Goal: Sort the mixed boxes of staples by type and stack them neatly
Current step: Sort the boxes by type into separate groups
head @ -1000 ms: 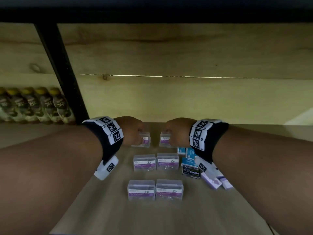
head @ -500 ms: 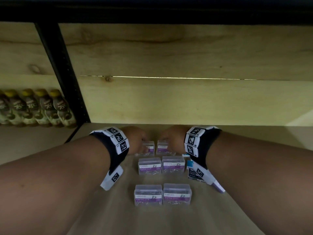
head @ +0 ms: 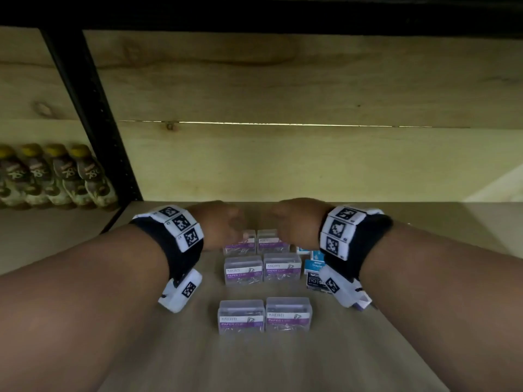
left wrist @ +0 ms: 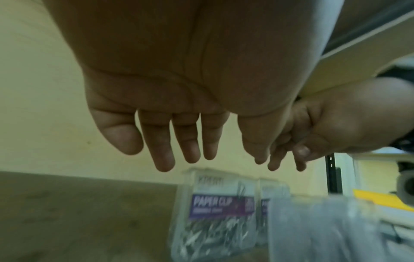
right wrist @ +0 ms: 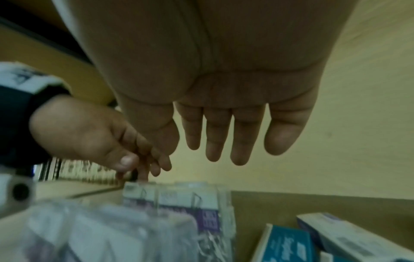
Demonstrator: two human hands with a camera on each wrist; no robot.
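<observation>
Clear paper clip boxes with purple labels sit in three rows of two on the shelf board (head: 382, 349). The far pair (head: 270, 242) stands side by side, with the middle pair (head: 243, 270) and the near pair (head: 288, 314) in front. My left hand (head: 226, 224) hovers over the far left box and my right hand (head: 291, 222) over the far right box. In the left wrist view the left hand (left wrist: 201, 156) hangs with straight fingers and holds nothing. The right hand (right wrist: 212, 150) looks the same in its wrist view. Blue staple boxes (head: 312, 264) and a black staple box (head: 317, 282) lie under my right wrist.
A wooden back wall (head: 283, 165) closes the shelf behind the boxes. A black upright post (head: 93, 114) stands at the left, with several bottles (head: 56, 176) on the neighbouring shelf beyond it. An upper shelf edge (head: 254, 12) runs overhead.
Both hands gripped the two far boxes and brought them together side by side. The hands have now let go, with fingers straightened above the boxes.
</observation>
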